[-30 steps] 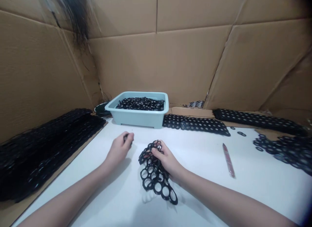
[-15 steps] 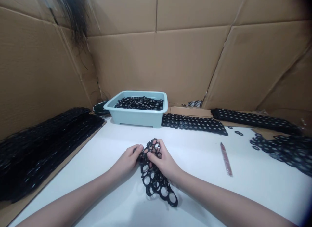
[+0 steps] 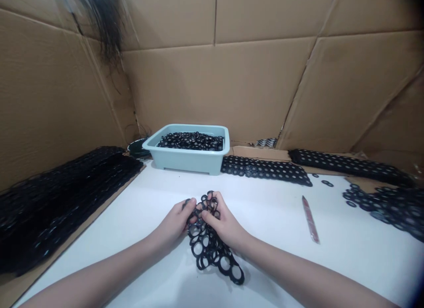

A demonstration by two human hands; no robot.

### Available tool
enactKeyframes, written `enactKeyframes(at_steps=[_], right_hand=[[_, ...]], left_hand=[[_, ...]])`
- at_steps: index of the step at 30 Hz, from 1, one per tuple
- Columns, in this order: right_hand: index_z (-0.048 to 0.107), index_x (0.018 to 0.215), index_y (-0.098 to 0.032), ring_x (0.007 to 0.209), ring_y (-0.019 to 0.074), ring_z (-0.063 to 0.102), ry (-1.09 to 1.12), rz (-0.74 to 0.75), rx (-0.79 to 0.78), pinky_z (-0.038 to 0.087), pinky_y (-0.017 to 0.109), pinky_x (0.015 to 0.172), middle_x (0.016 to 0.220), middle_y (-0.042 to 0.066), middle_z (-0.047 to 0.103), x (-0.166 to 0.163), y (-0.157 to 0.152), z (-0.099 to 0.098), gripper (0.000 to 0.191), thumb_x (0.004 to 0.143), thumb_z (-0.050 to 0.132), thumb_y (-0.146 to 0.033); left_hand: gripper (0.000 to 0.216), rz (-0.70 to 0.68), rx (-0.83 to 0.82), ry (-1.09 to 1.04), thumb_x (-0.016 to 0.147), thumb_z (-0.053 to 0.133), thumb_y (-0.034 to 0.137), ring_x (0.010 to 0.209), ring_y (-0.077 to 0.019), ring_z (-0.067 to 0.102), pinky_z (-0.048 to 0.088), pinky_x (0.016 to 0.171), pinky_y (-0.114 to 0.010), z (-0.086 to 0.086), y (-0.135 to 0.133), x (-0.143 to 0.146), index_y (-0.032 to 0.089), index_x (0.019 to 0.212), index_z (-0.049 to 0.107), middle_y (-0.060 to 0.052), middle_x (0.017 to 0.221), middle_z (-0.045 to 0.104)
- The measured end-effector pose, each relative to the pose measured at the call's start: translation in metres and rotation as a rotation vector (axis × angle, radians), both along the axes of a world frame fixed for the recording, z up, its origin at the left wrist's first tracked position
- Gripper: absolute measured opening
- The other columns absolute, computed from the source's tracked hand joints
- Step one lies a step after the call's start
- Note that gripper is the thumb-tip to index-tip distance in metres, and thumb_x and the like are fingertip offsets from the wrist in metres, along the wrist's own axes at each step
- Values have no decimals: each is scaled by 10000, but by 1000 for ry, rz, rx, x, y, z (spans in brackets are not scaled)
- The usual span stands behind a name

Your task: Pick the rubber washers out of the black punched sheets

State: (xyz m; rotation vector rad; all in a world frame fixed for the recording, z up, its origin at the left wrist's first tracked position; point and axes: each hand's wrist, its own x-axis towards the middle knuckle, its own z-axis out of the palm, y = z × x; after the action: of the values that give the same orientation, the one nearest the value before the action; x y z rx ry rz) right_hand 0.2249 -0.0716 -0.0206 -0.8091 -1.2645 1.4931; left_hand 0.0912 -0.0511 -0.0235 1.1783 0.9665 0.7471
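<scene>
A bunched sheet of joined black rings hangs from both hands over the white table, its lower end drooping towards me. At its upper left, my left hand is closed, thumb and fingers pinching the edge rings. My right hand grips the upper right part, thumb across the front and fingers behind. Some fingertips are hidden by the rings. Beyond the hands stands a light blue plastic basin holding a heap of similar black rings.
A red pointed tool lies on the white table at right. Black ring sheets lie behind, with a loose ring pile far right. Dark stacked material lines the left. Cardboard walls enclose the table.
The view has shifted slightly, so most things sit a little lower and further right. Both hands keep hold of the ring sheet, with only small finger movements at its upper edge.
</scene>
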Motion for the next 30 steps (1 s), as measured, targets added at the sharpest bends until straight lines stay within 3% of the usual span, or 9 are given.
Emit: enactKeyframes(at_steps=[3,6,8,10,13,15,19,24,30], right_hand=[[290,818,-226,769,133,570,-16,2,-19,408,315,776,815,-19,532,-1,0,1,244,749,509,-309],[284,787,-221,698,129,563,-13,14,-69,416,306,725,744,-29,517,-2,2,-4,216,741,488,-276],[287,771,-219,663,120,551,5,7,-93,419,296,698,746,-34,501,-2,4,-8,213,715,492,-233],[298,773,-219,680,117,539,18,17,-110,421,289,688,786,-28,502,-2,7,-12,225,691,507,-204],[324,808,-216,723,124,522,15,74,-112,424,283,683,795,-18,517,0,9,-13,211,704,507,-209],[347,840,-213,724,124,519,0,102,-82,419,281,688,780,-20,519,1,11,-12,180,727,487,-216],[393,848,-203,705,123,511,-72,107,-22,409,269,685,746,-24,509,2,12,-15,143,731,476,-208],[405,816,-190,681,116,501,-115,92,5,398,255,662,721,-24,503,3,16,-24,104,729,463,-190],[411,814,-181,683,106,493,-147,98,23,393,236,657,724,-27,503,4,22,-24,154,686,496,-168]], left_hand=[[394,53,-72,-9,745,402,555,366,-27,182,88,355,-168,1,12,-7,165,691,406,78,481,316],[392,247,-83,9,728,407,567,327,-25,114,67,339,-161,9,37,-27,178,685,389,119,421,176],[385,387,5,36,728,405,557,324,-23,113,68,337,-156,15,52,-42,176,675,386,120,423,180],[378,424,138,62,736,398,546,332,-27,139,99,343,-154,20,60,-50,174,672,389,112,425,202],[368,351,316,187,751,384,529,355,-45,211,145,360,-162,26,57,-46,168,693,419,92,421,269],[349,215,405,315,751,401,508,383,-60,268,191,377,-172,34,53,-35,166,693,437,75,430,325],[306,-50,608,500,749,433,463,452,-82,352,274,433,-191,72,68,-7,168,673,459,50,487,407],[360,-13,765,619,712,466,494,484,-99,435,326,453,-201,121,144,41,149,794,527,22,550,487],[432,96,744,783,680,592,330,663,-143,559,422,575,-239,124,241,93,114,1039,487,-68,855,604]])
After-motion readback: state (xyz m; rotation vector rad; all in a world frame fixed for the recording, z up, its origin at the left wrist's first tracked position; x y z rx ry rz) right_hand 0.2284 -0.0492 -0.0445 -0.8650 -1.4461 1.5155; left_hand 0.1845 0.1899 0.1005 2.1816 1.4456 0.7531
